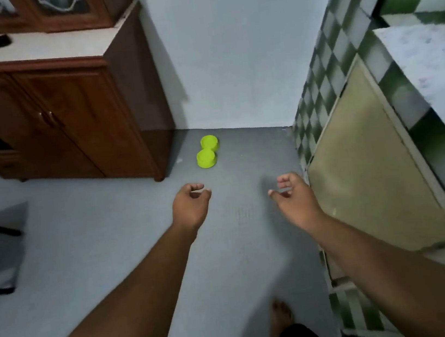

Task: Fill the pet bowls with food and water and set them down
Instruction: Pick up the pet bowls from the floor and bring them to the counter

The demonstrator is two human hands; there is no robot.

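Hovering loose-fingered, empty, left hand [191,205], right hand [293,195], green bowls [208,155] ahead by cabinet [79,117] edge

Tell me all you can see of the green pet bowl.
The pet bowl is one lime-green, plastic-looking piece: two round cups joined at a narrow waist. It stands upright on the grey floor, near the wall and beside the corner of the brown wooden cabinet, apart from both. The cups look empty, though too small to be sure. Only the floor touches it.
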